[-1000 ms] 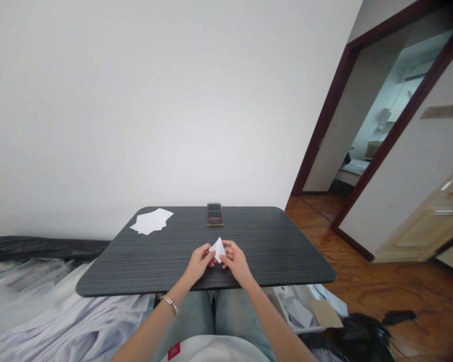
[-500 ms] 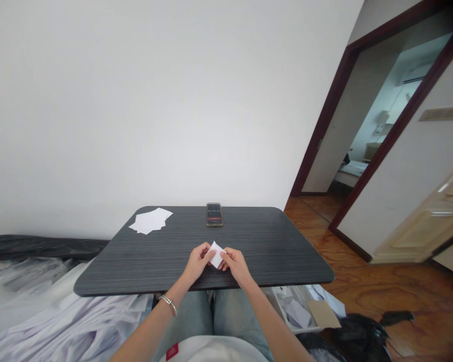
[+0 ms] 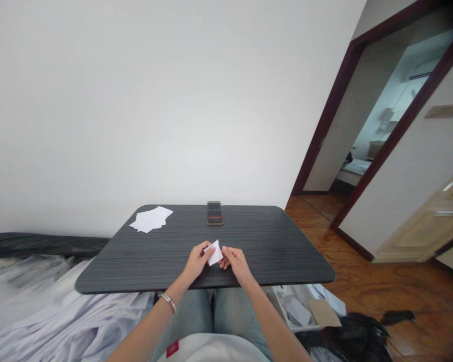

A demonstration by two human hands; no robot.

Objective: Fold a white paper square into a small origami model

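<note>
A small folded piece of white paper (image 3: pixel 214 253) is held up over the near middle of the table. My left hand (image 3: pixel 197 261) pinches its left side, thumb on top and fingers behind. At the right edge of the paper, my right hand (image 3: pixel 234 262) has thumb and fingertips closed on the margin, the other fingers curled below. Farther back on the left lies a loose stack of white paper sheets (image 3: pixel 150 219). A phone (image 3: pixel 214 213) with a dark screen leans near the table's far edge.
The dark wood-grain table (image 3: pixel 272 246) stands against a white wall. An open box (image 3: pixel 292 309) with papers and a black plastic bag (image 3: pixel 362 332) sit on the floor to the right. White cloth (image 3: pixel 86 322) is heaped at the left. A doorway opens at the right.
The paper has turned and tipped in my left hand, its top corner now farther right. My right thumb has shifted from the paper's face to its right edge.
</note>
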